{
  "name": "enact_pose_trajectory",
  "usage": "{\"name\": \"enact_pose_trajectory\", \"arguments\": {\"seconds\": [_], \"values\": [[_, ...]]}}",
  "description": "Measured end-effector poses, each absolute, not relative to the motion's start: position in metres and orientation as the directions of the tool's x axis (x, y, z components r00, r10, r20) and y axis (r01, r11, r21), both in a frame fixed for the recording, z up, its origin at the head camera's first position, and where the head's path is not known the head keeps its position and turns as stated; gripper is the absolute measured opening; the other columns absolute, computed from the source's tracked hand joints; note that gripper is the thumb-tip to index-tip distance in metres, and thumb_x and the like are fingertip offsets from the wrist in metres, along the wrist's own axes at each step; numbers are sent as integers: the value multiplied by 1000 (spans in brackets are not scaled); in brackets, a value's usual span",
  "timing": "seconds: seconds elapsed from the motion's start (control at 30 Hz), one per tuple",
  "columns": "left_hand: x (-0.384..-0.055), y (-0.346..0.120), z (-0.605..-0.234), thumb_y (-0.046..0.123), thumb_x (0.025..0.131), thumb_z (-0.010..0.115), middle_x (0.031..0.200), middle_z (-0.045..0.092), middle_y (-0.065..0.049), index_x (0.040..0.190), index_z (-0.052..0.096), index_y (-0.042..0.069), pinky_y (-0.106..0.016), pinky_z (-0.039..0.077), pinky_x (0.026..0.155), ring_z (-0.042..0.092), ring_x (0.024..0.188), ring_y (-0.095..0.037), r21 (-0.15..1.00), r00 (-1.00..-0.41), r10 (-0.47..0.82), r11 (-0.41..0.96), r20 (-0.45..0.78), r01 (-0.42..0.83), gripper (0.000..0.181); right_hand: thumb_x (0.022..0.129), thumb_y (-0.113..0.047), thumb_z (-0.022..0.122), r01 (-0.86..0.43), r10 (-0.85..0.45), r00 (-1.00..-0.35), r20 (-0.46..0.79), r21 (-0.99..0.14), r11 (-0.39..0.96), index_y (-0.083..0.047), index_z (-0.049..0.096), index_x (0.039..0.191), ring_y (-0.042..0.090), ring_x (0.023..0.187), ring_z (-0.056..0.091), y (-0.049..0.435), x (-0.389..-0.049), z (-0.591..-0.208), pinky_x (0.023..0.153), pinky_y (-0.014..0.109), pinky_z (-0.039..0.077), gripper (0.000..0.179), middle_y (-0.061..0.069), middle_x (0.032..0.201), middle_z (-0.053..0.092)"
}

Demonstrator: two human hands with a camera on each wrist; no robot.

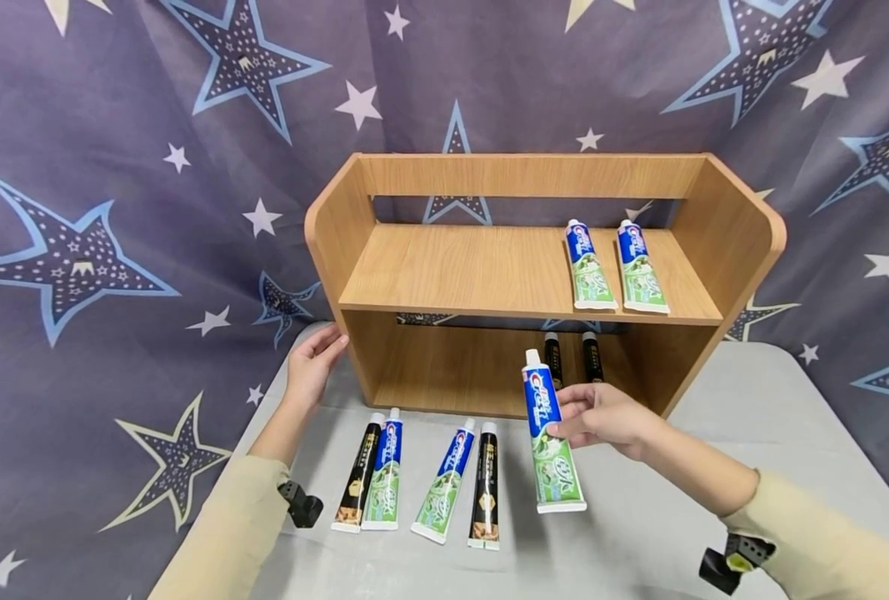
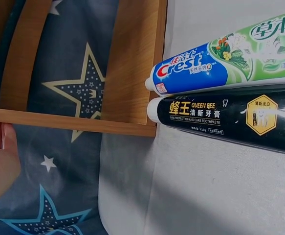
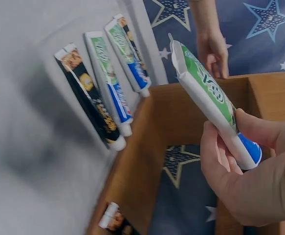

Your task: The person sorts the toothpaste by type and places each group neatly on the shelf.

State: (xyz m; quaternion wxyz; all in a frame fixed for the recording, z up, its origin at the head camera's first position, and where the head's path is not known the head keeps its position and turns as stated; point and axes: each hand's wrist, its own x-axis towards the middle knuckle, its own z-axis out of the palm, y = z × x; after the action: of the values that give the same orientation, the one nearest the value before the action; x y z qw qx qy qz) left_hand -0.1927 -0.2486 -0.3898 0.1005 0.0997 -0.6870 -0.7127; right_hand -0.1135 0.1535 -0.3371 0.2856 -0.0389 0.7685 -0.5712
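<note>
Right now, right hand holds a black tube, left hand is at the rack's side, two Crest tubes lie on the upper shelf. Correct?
Wrong tube: the head view shows the right hand holding a blue-and-green Crest tube, not a black one. The rest stands.

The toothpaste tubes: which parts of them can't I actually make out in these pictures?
- Head view: lower ends of the two black lower-shelf tubes, hidden by the right hand and held tube.
- Left wrist view: lower ends of the Crest tube and Queen Bee tube, cut off by the right edge.
- Right wrist view: lettering on the nearest black table tube, too blurred to read.
</note>
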Motion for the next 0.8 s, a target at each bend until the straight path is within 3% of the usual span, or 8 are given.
{"name": "enact_pose_trajectory", "arguments": {"seconds": [0.13,0.5,0.7,0.8], "values": [[-192,-248,-390,12,93,63,88,62,25,134,50,-5,-19,50,102,61,90,8,999,-961,-278,-36,-4,7,46,85,-13,72,257,-395,-829,-396,-897,360,11,41,133,10,83,64,160,-115,-320,79,26,61,62,4,96,66],[-194,-247,-393,8,93,61,86,63,24,134,49,-6,-18,51,99,62,90,7,997,-960,-279,-64,11,30,45,90,-16,66,280,-373,-843,-387,-909,309,8,32,143,7,85,67,175,-130,-283,77,19,60,67,-5,96,68],[-195,-247,-393,4,93,59,86,63,24,134,49,-6,-31,45,109,61,88,9,997,-958,-285,-72,20,42,43,92,-15,64,263,-347,-870,-351,-925,276,7,31,144,2,81,67,173,-138,-265,76,17,59,66,-13,89,69],[-195,-248,-394,7,93,61,86,63,24,134,49,-6,-31,45,109,61,89,7,997,-958,-285,-70,22,44,44,92,-17,64,261,-317,-883,-346,-923,282,5,31,146,1,80,67,170,-142,-256,77,16,59,67,-16,87,68]]}}
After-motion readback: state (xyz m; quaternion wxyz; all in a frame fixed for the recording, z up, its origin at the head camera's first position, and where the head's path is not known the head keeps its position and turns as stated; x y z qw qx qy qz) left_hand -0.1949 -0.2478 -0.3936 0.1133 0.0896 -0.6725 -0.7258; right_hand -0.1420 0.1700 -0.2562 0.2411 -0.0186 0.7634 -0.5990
